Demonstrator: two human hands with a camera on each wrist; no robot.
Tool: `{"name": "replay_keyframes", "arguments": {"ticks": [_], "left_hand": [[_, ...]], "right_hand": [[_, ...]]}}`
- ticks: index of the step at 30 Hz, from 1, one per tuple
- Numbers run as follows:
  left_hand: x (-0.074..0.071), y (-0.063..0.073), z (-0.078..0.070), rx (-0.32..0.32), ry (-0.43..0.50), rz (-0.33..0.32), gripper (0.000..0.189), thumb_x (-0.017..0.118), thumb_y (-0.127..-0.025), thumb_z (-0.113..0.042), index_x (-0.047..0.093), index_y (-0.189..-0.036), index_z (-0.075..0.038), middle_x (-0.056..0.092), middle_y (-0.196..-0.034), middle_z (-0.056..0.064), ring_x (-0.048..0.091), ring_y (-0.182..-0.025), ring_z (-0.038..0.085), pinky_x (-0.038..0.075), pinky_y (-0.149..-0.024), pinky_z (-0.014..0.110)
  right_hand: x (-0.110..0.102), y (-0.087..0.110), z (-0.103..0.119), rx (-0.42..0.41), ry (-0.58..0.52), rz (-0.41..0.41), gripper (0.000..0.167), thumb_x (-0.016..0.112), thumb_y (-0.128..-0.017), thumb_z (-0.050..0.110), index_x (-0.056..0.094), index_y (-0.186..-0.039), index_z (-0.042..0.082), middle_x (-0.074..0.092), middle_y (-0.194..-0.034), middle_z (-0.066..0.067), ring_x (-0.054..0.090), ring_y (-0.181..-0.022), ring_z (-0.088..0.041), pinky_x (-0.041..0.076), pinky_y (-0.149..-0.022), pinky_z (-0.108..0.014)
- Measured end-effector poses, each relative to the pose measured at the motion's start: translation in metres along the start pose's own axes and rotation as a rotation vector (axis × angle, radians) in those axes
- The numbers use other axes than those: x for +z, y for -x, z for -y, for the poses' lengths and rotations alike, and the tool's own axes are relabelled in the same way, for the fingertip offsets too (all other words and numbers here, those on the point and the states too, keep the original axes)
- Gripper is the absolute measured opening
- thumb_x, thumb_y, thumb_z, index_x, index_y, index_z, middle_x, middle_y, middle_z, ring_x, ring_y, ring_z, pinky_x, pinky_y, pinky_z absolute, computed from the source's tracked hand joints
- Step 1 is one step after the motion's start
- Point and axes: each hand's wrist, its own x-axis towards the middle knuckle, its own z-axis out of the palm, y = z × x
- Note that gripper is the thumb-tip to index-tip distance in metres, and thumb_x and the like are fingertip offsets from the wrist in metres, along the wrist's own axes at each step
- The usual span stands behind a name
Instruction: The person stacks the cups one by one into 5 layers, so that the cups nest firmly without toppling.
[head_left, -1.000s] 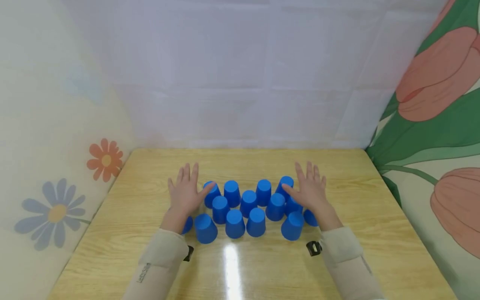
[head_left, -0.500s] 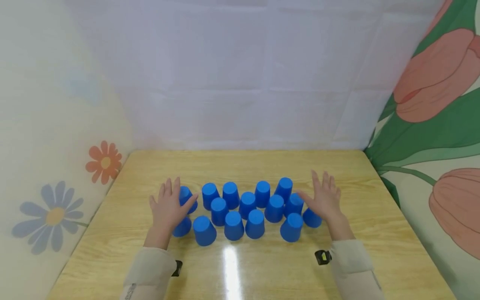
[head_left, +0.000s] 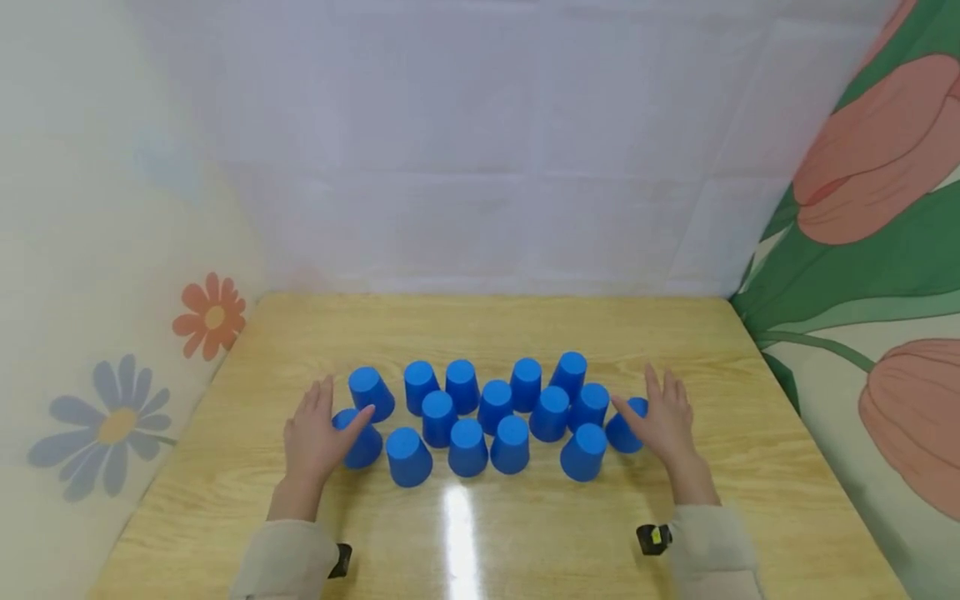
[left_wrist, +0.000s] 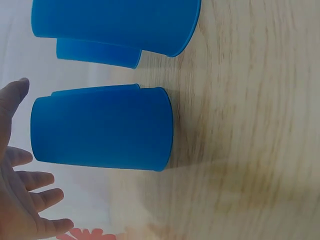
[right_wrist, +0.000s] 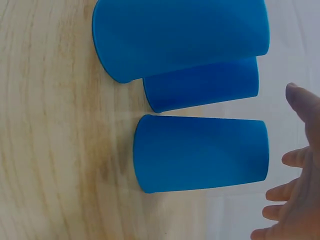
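Observation:
Several blue cups stand upside down in loose rows on the wooden table. At the left end, my left hand [head_left: 311,437] is beside the outer cup [head_left: 364,447], its fingers spread and its thumb crossing in front of that cup in the head view. The left wrist view shows this hand [left_wrist: 25,195] near the base end of a cup [left_wrist: 102,130], gripping nothing. My right hand [head_left: 666,423] hovers by the rightmost cup [head_left: 622,435], thumb extended over it. In the right wrist view a small gap separates the right hand [right_wrist: 300,195] from the nearest cup [right_wrist: 202,155].
Between the hands are more blue cups, among them a front one [head_left: 467,450] and a back one [head_left: 572,375]. The wooden table [head_left: 540,542] ends at a white cloth [head_left: 480,167] behind. Flower-patterned walls flank both sides.
Both hands have moved outward, away from each other, and back toward the person. Cups at both ends that the hands covered now show more. The cups appear to stay where they were.

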Motion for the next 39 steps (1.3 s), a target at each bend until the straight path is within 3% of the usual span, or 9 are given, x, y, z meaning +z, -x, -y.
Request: {"name": "replay_keyframes", "arguments": {"ticks": [4,9,19,22,25,29,32,39], "left_hand": [[0.001,0.003,0.004,-0.038,0.123,0.000,0.092,0.049,-0.078,-0.056,0.011,-0.135,0.005,0.015,-0.135,0.028,0.015,-0.121,0.043,0.015,-0.093,0.059],[0.002,0.008,0.007,-0.099,0.294,0.057,0.097,0.058,-0.075,-0.051,0.005,-0.136,0.002,0.009,-0.138,0.026,0.009,-0.124,0.041,0.014,-0.097,0.053],[0.009,0.016,0.014,-0.151,0.429,0.056,0.092,0.065,-0.073,-0.042,0.010,-0.139,-0.007,0.019,-0.137,0.021,0.021,-0.121,0.039,0.023,-0.093,0.054],[0.020,0.018,0.020,-0.175,0.488,0.023,0.087,0.065,-0.073,-0.041,0.017,-0.138,-0.012,0.026,-0.136,0.017,0.025,-0.121,0.036,0.026,-0.093,0.052],[0.039,0.016,0.039,-0.161,0.538,-0.001,0.082,0.065,-0.074,-0.040,0.021,-0.138,-0.014,0.030,-0.135,0.016,0.027,-0.121,0.034,0.027,-0.091,0.053],[0.069,0.010,0.069,-0.154,0.545,-0.040,0.077,0.062,-0.075,-0.043,0.025,-0.137,-0.016,0.033,-0.133,0.014,0.030,-0.119,0.033,0.031,-0.087,0.055],[0.081,0.009,0.078,-0.183,0.558,-0.074,0.075,0.062,-0.073,-0.047,0.029,-0.135,-0.020,0.036,-0.132,0.009,0.033,-0.118,0.030,0.035,-0.086,0.052],[0.076,0.014,0.071,-0.197,0.653,-0.096,0.067,0.064,-0.071,-0.045,0.039,-0.129,-0.021,0.040,-0.129,0.005,0.033,-0.118,0.027,0.037,-0.086,0.047]], "right_hand": [[0.003,0.003,-0.004,0.027,-0.073,-0.014,0.082,0.050,-0.082,0.047,0.013,-0.136,-0.002,0.006,-0.134,-0.033,0.004,-0.121,-0.047,0.011,-0.092,-0.062],[0.006,0.006,-0.008,0.076,-0.190,0.008,0.084,0.056,-0.081,0.041,0.009,-0.137,0.001,0.006,-0.136,-0.030,0.004,-0.122,-0.045,0.014,-0.092,-0.060],[0.017,0.010,-0.015,0.153,-0.413,0.003,0.084,0.062,-0.079,0.031,0.009,-0.137,0.001,0.016,-0.136,-0.026,0.016,-0.122,-0.041,0.020,-0.095,-0.054],[0.028,0.011,-0.024,0.205,-0.496,-0.013,0.087,0.062,-0.077,0.041,0.011,-0.138,0.006,0.019,-0.136,-0.024,0.020,-0.122,-0.039,0.023,-0.093,-0.053],[0.045,0.007,-0.042,0.224,-0.559,-0.044,0.094,0.059,-0.069,0.056,0.014,-0.138,0.012,0.023,-0.136,-0.021,0.023,-0.121,-0.037,0.026,-0.093,-0.051],[0.070,-0.002,-0.066,0.200,-0.625,-0.108,0.099,0.053,-0.060,0.069,0.023,-0.136,0.013,0.030,-0.132,-0.017,0.029,-0.119,-0.035,0.029,-0.092,-0.049],[0.083,-0.006,-0.076,0.186,-0.647,-0.146,0.095,0.052,-0.060,0.071,0.031,-0.132,0.012,0.035,-0.130,-0.013,0.032,-0.118,-0.032,0.030,-0.092,-0.049],[0.090,-0.005,-0.076,0.191,-0.641,-0.196,0.075,0.060,-0.069,0.056,0.036,-0.128,0.015,0.040,-0.126,-0.007,0.035,-0.116,-0.028,0.034,-0.090,-0.047]]}}
